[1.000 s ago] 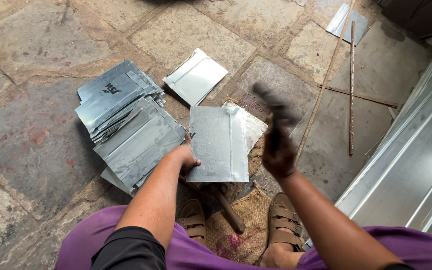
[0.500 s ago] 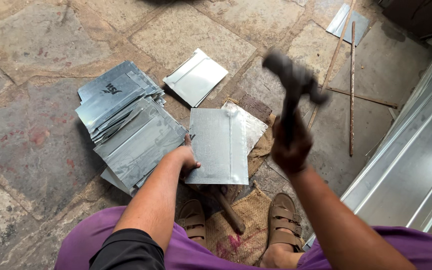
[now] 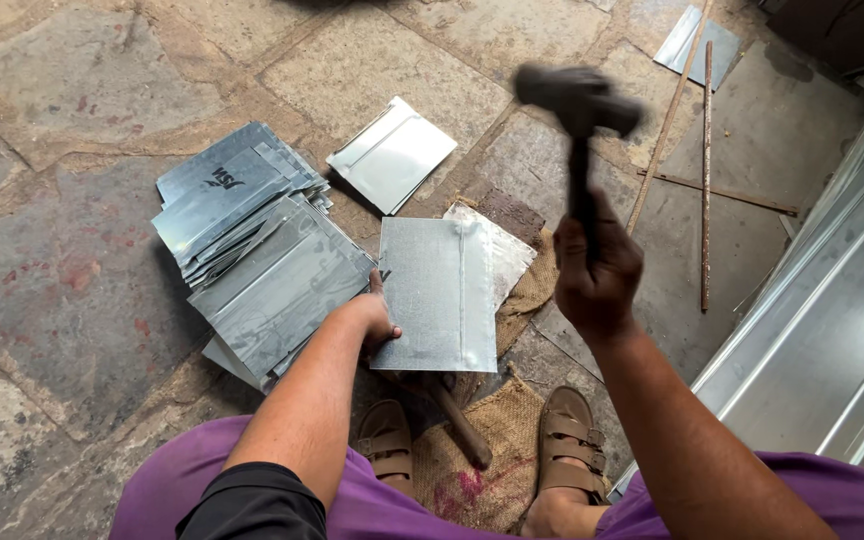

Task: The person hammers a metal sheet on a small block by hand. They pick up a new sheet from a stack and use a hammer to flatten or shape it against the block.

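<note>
Gripping hammer, right hand above metal sheet.

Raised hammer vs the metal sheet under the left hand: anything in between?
Nothing visible. The hammer is up in the right hand, with open air down to the metal sheet. The left hand holds only the sheet's left edge.

Purple trousers, a black sleeve, brown strapped sandals (both worn-looking).
</note>
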